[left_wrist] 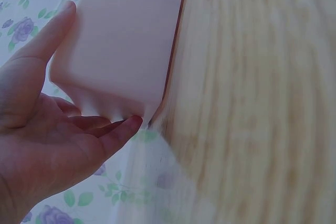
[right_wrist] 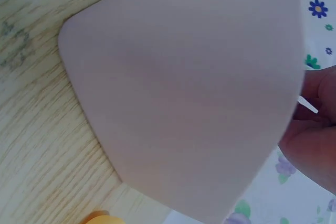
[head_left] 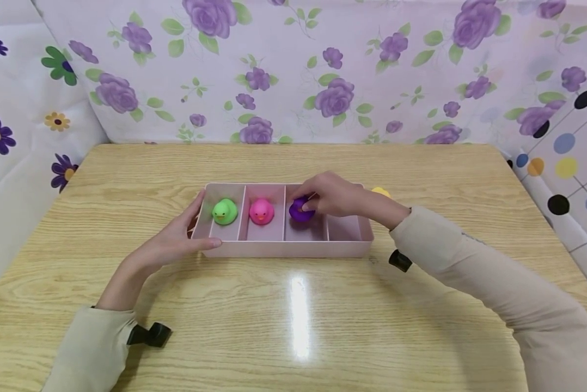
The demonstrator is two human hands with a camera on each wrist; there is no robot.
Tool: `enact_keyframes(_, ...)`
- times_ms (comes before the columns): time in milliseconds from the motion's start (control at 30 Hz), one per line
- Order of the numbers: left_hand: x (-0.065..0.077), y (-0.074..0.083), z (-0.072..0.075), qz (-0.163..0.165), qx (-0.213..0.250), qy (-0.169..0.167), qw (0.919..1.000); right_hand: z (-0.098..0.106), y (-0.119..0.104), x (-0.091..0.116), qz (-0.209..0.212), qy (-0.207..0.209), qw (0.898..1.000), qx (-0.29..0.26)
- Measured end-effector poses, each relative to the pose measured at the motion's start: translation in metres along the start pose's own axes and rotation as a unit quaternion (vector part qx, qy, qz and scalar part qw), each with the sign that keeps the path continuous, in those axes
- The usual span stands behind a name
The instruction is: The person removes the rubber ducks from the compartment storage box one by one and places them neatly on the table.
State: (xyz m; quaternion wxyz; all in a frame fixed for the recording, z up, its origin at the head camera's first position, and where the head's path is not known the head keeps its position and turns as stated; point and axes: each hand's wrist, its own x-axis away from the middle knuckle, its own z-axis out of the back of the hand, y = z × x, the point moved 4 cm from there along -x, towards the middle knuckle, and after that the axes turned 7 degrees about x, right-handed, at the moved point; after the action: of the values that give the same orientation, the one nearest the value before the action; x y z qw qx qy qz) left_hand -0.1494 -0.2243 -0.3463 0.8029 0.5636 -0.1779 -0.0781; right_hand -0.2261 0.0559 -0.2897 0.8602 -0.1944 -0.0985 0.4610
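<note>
A pale pink box [head_left: 288, 249] with a row of compartments stands on the table. My left hand [head_left: 176, 237] grips its left end, thumb along the front wall and fingers at the end wall; the left wrist view shows this hand [left_wrist: 63, 135] against the box wall [left_wrist: 121, 35]. In the leftmost compartment sits a green rubber duck [head_left: 225, 212], and beside it a pink rubber duck [head_left: 262, 212]. My right hand [head_left: 335, 196] pinches a purple rubber duck [head_left: 300, 211] inside the third compartment. From the right wrist, the box's end wall [right_wrist: 178, 98] hides most of this hand [right_wrist: 315, 135].
A yellow object [head_left: 380, 191] peeks out behind my right forearm, at the box's right end. The wood-grain table [head_left: 225, 321] extends around the box. Flowered cloth [head_left: 293, 71] hangs behind it. Black wrist mounts [head_left: 157, 334] stick out from both sleeves.
</note>
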Motion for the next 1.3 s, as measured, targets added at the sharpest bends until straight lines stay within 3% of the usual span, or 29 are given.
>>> enact_keyframes(433, 0.002, 0.003, 0.0, -0.006, -0.001, 0.001, 1.0, 0.015, -0.012, 0.007, 0.01, 0.039, 0.999, -0.021)
enact_keyframes(867, 0.002, 0.003, 0.0, -0.005, 0.001, 0.002, 1.0, 0.026, -0.008, 0.021, -0.058, 0.068, 0.993, -0.072)
enact_keyframes(1067, 0.002, 0.003, 0.0, -0.009, 0.004, -0.001, 0.9999, 0.03, -0.002, 0.031, -0.045, 0.079, 0.994, -0.061)
enact_keyframes(1300, 0.002, 0.004, -0.001, -0.011, 0.002, -0.001, 0.9999, 0.032, 0.004, 0.041, -0.036, 0.094, 0.991, -0.085)
